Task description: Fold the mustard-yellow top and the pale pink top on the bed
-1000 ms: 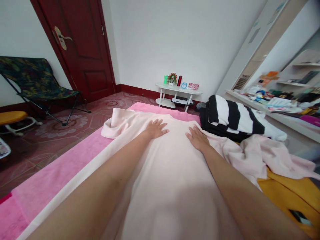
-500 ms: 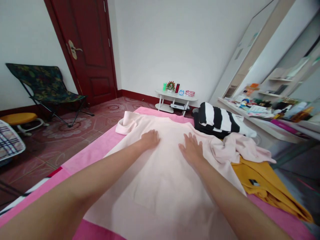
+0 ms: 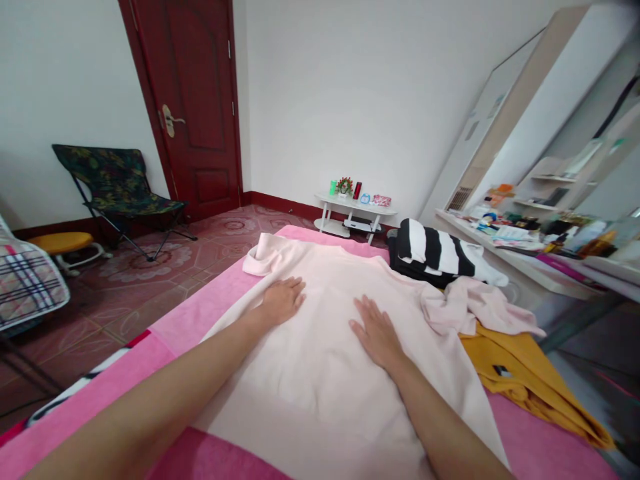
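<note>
Lying apparently unclenched, left hand (image 3: 283, 301) and right hand (image 3: 377, 331) touch pale top (image 3: 325, 373); dragging toward pink cover's (image 3: 210, 303) left edge risks creases.

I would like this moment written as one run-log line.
left hand: open on pink garment | right hand: open on same | garment: spread on pink cover | nearby: mustard garment, striped cloth

Free passage centrally above the pink top (image 3: 325, 353), the striped clothing pile (image 3: 439, 248) a far-right obstacle.
</note>
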Demonstrator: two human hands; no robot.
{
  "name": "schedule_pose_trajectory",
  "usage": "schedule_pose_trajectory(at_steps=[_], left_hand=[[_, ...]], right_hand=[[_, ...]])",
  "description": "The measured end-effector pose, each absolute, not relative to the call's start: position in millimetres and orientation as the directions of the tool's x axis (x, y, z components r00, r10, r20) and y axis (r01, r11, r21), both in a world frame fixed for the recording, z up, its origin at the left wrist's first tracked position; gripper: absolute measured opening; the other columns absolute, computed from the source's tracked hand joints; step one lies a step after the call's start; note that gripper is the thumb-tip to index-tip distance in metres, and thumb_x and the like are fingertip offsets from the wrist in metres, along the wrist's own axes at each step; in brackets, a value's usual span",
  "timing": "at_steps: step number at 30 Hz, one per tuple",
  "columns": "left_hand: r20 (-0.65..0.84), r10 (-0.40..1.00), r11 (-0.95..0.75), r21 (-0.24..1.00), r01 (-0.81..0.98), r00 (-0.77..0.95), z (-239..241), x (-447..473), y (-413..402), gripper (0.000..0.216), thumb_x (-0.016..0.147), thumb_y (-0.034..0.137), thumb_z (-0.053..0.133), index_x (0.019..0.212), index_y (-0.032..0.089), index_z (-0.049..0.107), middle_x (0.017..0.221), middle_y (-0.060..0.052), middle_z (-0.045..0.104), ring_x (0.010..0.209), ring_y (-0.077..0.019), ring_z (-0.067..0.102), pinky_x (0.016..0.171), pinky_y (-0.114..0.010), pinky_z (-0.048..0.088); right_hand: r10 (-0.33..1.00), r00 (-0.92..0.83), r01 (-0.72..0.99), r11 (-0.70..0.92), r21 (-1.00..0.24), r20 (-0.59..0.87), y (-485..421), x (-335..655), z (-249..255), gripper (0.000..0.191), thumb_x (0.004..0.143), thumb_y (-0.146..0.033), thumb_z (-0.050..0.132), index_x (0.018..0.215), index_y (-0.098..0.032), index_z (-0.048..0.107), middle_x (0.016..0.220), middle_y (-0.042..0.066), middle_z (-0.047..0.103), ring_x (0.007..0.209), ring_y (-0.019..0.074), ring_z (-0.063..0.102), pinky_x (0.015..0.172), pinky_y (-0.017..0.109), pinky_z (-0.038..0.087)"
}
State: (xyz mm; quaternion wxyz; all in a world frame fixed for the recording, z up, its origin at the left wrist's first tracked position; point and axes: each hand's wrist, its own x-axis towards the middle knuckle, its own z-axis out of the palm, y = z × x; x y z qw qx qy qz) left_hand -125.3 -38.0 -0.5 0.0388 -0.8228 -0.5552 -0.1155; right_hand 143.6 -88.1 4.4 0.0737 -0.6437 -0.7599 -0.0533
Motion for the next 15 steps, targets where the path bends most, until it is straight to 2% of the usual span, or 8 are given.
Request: schedule_pose_trajectory(at_steps=[4,5,7,9,11,13,15], left_hand=[[0.22,0.95,-0.24,0.055,0.969,0.222,9,-116,-32,0.045,0.091,0.043,0.033,0.112,0.013,0.06,0.118,-0.018,0.059,0.11,-0.0321,0.053,0.092,-0.047,0.04],[0.226,0.954,-0.216,0.054,0.975,0.199,9,-115,-31,0.047,0.091,0.044,0.033,0.112,0.011,0.06,0.118,-0.019,0.058,0.11,-0.0337,0.052,0.092,-0.048,0.039],[0.254,0.951,-0.195,0.052,0.979,0.176,8,-115,-31,0.046,0.092,0.041,0.032,0.119,0.013,0.056,0.131,-0.018,0.05,0.118,-0.0335,0.046,0.096,-0.049,0.036],[0.279,0.92,-0.297,0.045,0.954,0.273,7,-116,-35,0.043,0.093,0.037,0.031,0.129,0.02,0.049,0.147,-0.011,0.034,0.129,-0.0299,0.035,0.102,-0.047,0.031],[0.267,0.844,-0.493,0.046,0.869,0.465,7,-116,-40,0.043,0.093,0.034,0.03,0.134,0.026,0.044,0.151,-0.003,0.028,0.134,-0.0243,0.029,0.107,-0.042,0.028],[0.233,0.783,-0.605,0.072,0.793,0.577,8,-112,-43,0.041,0.093,0.034,0.031,0.131,0.026,0.047,0.144,-0.002,0.04,0.13,-0.0202,0.036,0.106,-0.036,0.03],[0.221,0.825,-0.549,0.097,0.83,0.52,12,-108,-42,0.038,0.092,0.035,0.033,0.118,0.023,0.058,0.126,-0.005,0.057,0.116,-0.0202,0.05,0.099,-0.034,0.038]], right_hand=[[0.979,-0.172,0.983,0.178,-0.05,0.112,-91,141,-9,0.057,0.093,-0.051,0.024,0.144,-0.025,0.029,0.153,0.005,0.02,0.14,0.0227,0.016,0.11,0.047,0.017],[0.979,-0.167,0.984,0.173,-0.048,0.117,-90,143,-10,0.057,0.093,-0.051,0.024,0.144,-0.025,0.028,0.153,0.005,0.02,0.14,0.0225,0.015,0.11,0.046,0.016],[0.979,-0.163,0.985,0.169,-0.045,0.121,-89,146,-11,0.057,0.093,-0.05,0.024,0.144,-0.025,0.028,0.153,0.004,0.019,0.14,0.0222,0.016,0.111,0.046,0.016],[0.98,-0.155,0.986,0.16,-0.036,0.123,-88,145,-10,0.057,0.093,-0.05,0.024,0.144,-0.024,0.029,0.153,0.004,0.02,0.14,0.0231,0.017,0.11,0.046,0.016],[0.982,-0.146,0.988,0.15,-0.025,0.116,-88,141,-8,0.056,0.093,-0.047,0.026,0.143,-0.023,0.031,0.153,0.005,0.022,0.139,0.0245,0.019,0.109,0.048,0.018],[0.984,-0.136,0.99,0.139,-0.013,0.114,-88,136,-6,0.054,0.092,-0.042,0.028,0.141,-0.022,0.035,0.152,0.007,0.024,0.139,0.0261,0.021,0.108,0.049,0.02],[0.983,-0.121,0.992,0.124,-0.008,0.14,-88,132,-4,0.051,0.091,-0.037,0.03,0.138,-0.02,0.039,0.151,0.008,0.027,0.138,0.0272,0.023,0.106,0.051,0.023]])
